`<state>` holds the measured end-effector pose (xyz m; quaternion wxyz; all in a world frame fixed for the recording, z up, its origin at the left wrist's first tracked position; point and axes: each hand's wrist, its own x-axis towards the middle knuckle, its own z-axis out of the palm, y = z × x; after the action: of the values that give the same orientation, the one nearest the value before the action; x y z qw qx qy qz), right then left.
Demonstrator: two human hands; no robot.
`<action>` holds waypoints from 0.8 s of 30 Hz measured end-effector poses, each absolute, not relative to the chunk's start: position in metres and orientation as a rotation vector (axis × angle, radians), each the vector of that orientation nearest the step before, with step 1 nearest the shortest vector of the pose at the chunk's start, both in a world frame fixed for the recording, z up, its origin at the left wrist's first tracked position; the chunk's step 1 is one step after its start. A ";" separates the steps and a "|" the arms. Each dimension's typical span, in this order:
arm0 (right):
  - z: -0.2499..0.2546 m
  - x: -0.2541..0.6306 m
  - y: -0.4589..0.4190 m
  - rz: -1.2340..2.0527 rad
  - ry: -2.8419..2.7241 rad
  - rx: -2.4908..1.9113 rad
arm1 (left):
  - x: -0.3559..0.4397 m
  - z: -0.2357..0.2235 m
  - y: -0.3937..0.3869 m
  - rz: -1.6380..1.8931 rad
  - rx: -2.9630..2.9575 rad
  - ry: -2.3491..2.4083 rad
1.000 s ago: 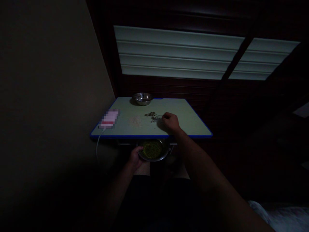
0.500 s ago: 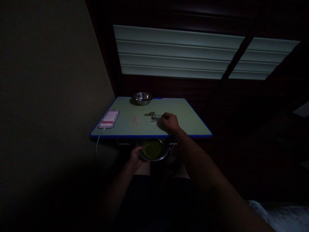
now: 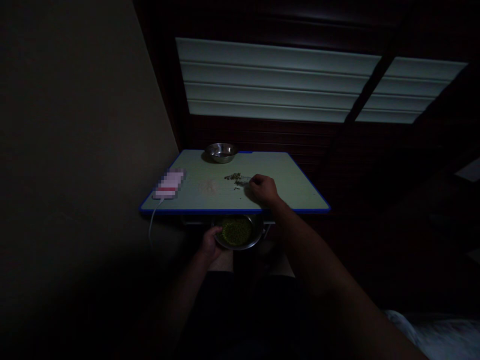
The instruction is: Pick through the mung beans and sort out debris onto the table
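My left hand (image 3: 211,245) is closed on the left rim of a metal bowl (image 3: 256,242), its thumb over the edge. Small green beans (image 3: 236,231) fill the bottom of this bowl, which is held below the table's front edge. Over the table, my right hand (image 3: 263,189) is closed, fingers pinched around a small see-through piece (image 3: 244,182) whose kind I cannot make out. Just left of it lies a small heap of dark greenish-brown bits (image 3: 233,177), a few strewn nearer me. Farther left is a pale, thin scatter of grains (image 3: 208,187).
A second metal bowl (image 3: 221,154) stands at the back of the pale table (image 3: 288,172) with a blue edge. At the left lies a blurred-out pink phone-like object (image 3: 169,184) with a white cable (image 3: 150,225). A wall rises on the left; the room is dim.
Hardly anything differs. Both hands stay in place, and the bowl of beans and the heaps look the same; the picture is slightly darker.
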<state>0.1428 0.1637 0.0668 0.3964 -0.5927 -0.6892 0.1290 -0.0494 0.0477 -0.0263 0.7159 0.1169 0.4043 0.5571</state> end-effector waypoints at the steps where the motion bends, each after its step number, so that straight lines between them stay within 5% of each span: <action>1: 0.066 0.143 0.164 0.329 -1.750 -1.497 | -0.049 -0.026 0.048 1.234 0.256 0.899; 24: 0.055 0.144 0.172 0.609 -1.816 -1.198 | -0.049 -0.028 0.049 1.223 0.212 0.892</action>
<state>0.1443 0.1725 0.0553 0.4272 -0.4795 -0.7268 0.2437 -0.0491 0.0491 -0.0277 0.7220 0.0959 0.4039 0.5535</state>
